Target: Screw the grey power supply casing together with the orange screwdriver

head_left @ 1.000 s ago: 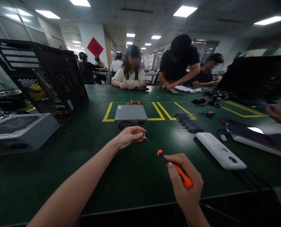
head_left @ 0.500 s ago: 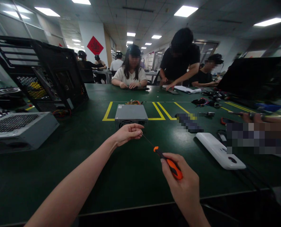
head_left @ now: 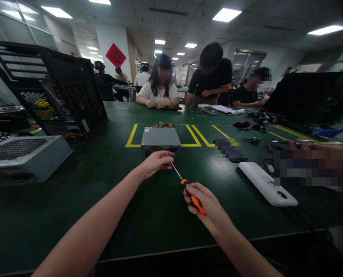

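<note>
An orange-and-black screwdriver [head_left: 198,205] is gripped by its handle in my right hand [head_left: 204,202], its thin metal shaft pointing up and to the left. At the far end of that shaft is my left hand [head_left: 157,161], thumb and fingers pinched together around the tip. Whether something small sits between those fingers is hidden. Just beyond them a grey power supply unit [head_left: 161,136] stands on the green table, fan and socket side toward me. My left hand covers part of its front face, and I cannot tell whether it touches it.
An upright black computer case [head_left: 70,92] and a second power supply [head_left: 29,157] stand at left. To the right lie a white power bank [head_left: 266,184] and a bundle of cables [head_left: 249,126]. Another person's hand [head_left: 330,157] is at far right; people sit and stand across the table.
My right hand has shifted left and turned on the screwdriver handle, making the shaft steeper. My left hand has barely moved. Across the table, the standing person has drawn an arm back from the tabletop.
</note>
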